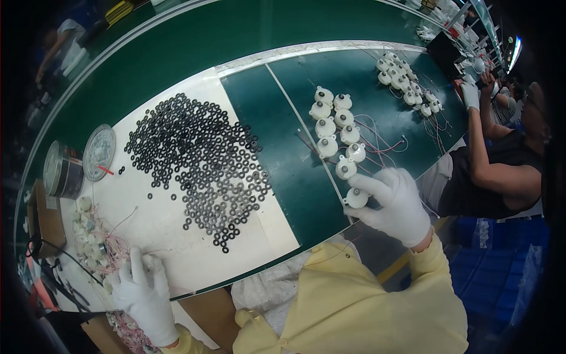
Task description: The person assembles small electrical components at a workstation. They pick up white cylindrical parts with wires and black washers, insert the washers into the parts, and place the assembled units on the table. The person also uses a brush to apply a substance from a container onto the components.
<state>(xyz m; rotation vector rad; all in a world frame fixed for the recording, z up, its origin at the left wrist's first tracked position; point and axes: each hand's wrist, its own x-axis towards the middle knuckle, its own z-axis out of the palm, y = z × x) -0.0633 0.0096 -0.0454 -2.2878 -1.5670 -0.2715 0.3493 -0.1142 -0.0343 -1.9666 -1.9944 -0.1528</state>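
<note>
My right hand [392, 203], in a white glove, pinches a small round white motor [356, 198] with a dark centre, just over the near edge of the green table. Directly beyond it stand two rows of similar white motors [326, 146] with dark rings on their centres and thin pink wires trailing right. My left hand [141, 292], also gloved, is at the near left beside a heap of wired motors [91, 239]. Its fingers are curled, with a thin wire by the fingertips; what they grip is hidden. Many small black rings [194, 147] lie spread on a white sheet [259, 227].
A round clear tub [62, 171] and its lid-like dish [100, 152] stand at the left, near a cardboard box [46, 215]. Another motor group [398, 76] sits at the far right. A co-worker [495, 153] works on the right. A metal rail [318, 48] borders the table's far side.
</note>
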